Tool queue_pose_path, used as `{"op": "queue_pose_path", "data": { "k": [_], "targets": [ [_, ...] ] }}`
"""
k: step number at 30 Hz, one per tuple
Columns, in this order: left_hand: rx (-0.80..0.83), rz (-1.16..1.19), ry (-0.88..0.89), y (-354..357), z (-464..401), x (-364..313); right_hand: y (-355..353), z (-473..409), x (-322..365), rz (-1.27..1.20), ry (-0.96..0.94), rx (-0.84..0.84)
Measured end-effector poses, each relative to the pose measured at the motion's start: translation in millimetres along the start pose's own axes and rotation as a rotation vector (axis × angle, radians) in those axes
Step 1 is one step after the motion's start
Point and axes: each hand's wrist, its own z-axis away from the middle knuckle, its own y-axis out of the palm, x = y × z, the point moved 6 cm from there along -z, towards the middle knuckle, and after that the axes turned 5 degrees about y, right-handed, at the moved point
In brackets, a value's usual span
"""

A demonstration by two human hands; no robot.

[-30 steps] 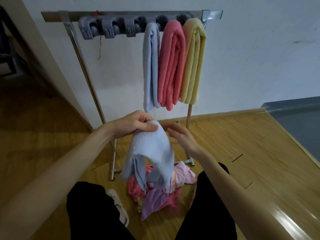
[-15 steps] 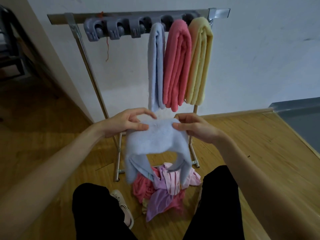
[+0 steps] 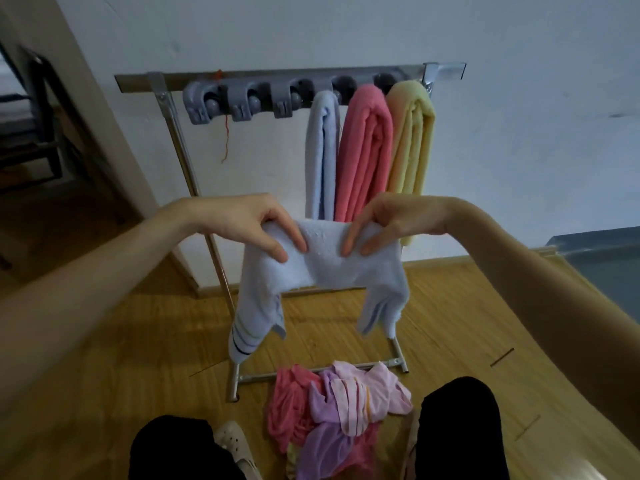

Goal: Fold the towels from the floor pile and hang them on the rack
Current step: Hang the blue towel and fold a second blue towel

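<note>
light blue towel (image 3: 323,268) is up in the middle of the frame, pinched along its top edge by both hands, left hand (image 3: 258,225) and right hand (image 3: 389,220) right next to each other, fingers pressed onto the cloth. Its long axis runs left to right, both ends drooping down toward the floor, so it hangs below the fingers. The rack (image 3: 287,79) is straight behind it at top centre, both hands look about equally near. Count: three towels hung (pale blue, pink, yellow), three free grey clips, one pile (image 3: 332,417) on the floor at the bottom
</note>
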Motion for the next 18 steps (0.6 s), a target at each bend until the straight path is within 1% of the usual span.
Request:
{"op": "queue_pose_path", "data": {
  "k": [2, 4, 8, 10, 12, 15, 18],
  "targets": [
    [-0.026, -0.073, -0.004, -22.2, -0.9, -1.4, -27.2, -2.0, 12.3, 0.098, 0.022, -0.116],
    [-0.128, -0.187, -0.009, -50.3, -2.1, -0.2, -55.9, -0.6, 28.4, 0.147, 0.034, -0.273],
    [-0.513, -0.438, 0.006, -114.0, -4.5, -8.9, -110.8, -0.9, 60.2, 0.267, 0.013, -0.622],
    [-0.696, -0.517, 0.022, -140.7, -6.1, -19.4, -134.6, -5.2, 72.2, 0.302, -0.025, -0.774],
    [-0.834, -0.567, 0.040, -159.3, -10.0, -28.0, -154.4, -11.4, 80.2, 0.363, -0.043, -0.899],
    [-0.899, -0.622, 0.003, -175.9, -22.6, -27.6, -173.7, -25.7, 82.3, 0.465, -0.008, -1.021],
    [-0.890, -0.642, -0.071, -187.4, -38.9, -18.2, -186.0, -44.0, 73.6, 0.486, 0.063, -1.060]
  ]
}}
